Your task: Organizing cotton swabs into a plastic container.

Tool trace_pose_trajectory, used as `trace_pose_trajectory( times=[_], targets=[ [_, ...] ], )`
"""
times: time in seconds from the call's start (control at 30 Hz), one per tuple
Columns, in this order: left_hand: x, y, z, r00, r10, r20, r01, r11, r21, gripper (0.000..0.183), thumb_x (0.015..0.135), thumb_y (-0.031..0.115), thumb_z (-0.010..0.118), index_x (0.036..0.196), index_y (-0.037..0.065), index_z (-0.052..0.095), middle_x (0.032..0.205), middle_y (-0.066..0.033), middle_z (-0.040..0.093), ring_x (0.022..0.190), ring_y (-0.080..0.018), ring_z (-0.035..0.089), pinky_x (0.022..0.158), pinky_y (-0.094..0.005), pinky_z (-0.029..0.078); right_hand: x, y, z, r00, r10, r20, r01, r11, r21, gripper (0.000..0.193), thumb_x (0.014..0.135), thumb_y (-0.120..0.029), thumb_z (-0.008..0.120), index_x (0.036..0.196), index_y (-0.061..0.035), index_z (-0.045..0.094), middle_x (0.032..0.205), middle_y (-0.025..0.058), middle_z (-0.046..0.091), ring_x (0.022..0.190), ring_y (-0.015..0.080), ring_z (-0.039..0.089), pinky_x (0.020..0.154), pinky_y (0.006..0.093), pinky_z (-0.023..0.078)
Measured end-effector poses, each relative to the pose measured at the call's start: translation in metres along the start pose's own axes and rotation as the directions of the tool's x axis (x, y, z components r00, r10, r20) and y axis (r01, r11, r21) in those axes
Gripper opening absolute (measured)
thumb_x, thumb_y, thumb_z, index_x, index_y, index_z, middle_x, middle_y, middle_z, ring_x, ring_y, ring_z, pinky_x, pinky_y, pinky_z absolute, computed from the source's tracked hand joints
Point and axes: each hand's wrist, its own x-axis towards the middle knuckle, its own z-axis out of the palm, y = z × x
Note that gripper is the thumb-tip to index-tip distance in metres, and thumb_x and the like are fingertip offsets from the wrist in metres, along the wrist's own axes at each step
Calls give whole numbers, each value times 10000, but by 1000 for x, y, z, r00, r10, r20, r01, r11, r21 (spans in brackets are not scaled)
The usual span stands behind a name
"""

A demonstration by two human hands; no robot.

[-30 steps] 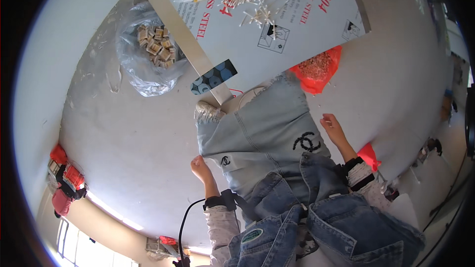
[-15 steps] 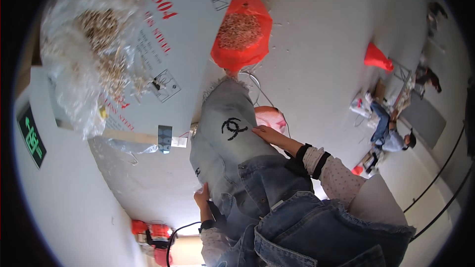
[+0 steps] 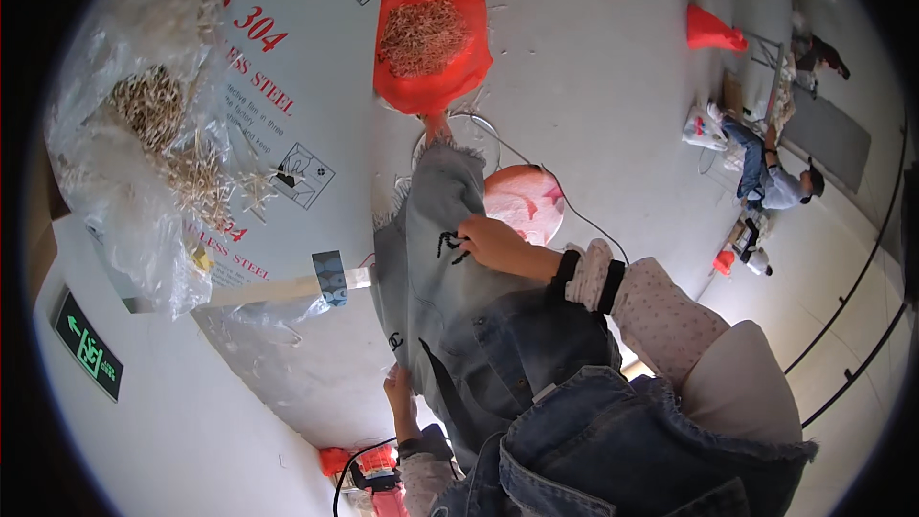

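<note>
My right hand (image 3: 493, 244) rests on the thigh of the faded blue jeans (image 3: 431, 201), beside a black emblem. Its fingers are curled and appear to pinch the denim. My left hand (image 3: 400, 388) is at the other side of the jeans, lower in the picture. It seems to hold the cloth there, with its fingertips partly hidden. Past the frayed hem a red plastic bag (image 3: 474, 33) lies open on the floor, full of thin pale sticks (image 3: 426, 38).
On the left a film-covered table (image 3: 287, 86) bears a clear plastic bag (image 3: 124, 191) with loose sticks (image 3: 148, 110). A pink round seat (image 3: 526, 201) and a dark cable (image 3: 593, 220) are right of the leg. Another person (image 3: 766, 168) sits far right, near a red bag (image 3: 713, 29).
My right hand has shifted slightly up and left along the thigh, its fingers now curled at the emblem. My left hand stays at the jeans. The whole view has tilted a little.
</note>
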Motion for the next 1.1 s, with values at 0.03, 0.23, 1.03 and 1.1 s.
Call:
trace_pose_trajectory(
  times=[0.03, 0.23, 1.03, 1.1],
  targets=[
    [-12, 14, 7, 979, -141, 149, 141, 990, 9, 447, 850, 120, 527, 1284, 16, 521, 1022, -61, 654, 815, -172, 655, 636, -279, 519, -11, 8, -9, 999, -40, -20, 41, 998, 47, 302, 790, -217, 708, 989, -24, 589, 938, 157, 583, 892, 344, 596, 752, 413, 484],
    [-93, 16, -6, 866, -201, 458, 270, 959, -89, 572, 787, 80, 569, 1336, -16, 438, 873, -26, 636, 598, -111, 585, 579, -218, 458, -60, -30, -98, 965, -104, 242, -3, 914, 405, 103, 786, -134, 697, 801, -52, 637, 847, 71, 629, 816, 216, 584, 727, 343, 468],
    [173, 31, 215, 764, 457, 454, -645, 528, 553, 235, 839, 247, 522, 894, 75, 673, 883, -201, 668, 873, -398, 640, 756, -497, 508, 109, 11, 14, 550, -190, 813, 822, 293, -488, 215, 804, -257, 631, 973, -134, 680, 973, 63, 584, 1007, 239, 550, 841, 380, 444],
    [186, 27, 221, 736, 553, 390, -663, 471, 583, 227, 841, 242, 519, 892, 77, 667, 878, -198, 670, 865, -400, 641, 752, -497, 509, 117, 22, 20, 553, -231, 800, 830, 234, -506, 228, 800, -253, 639, 990, -133, 677, 982, 61, 583, 1013, 242, 545, 842, 378, 443]
  ],
)
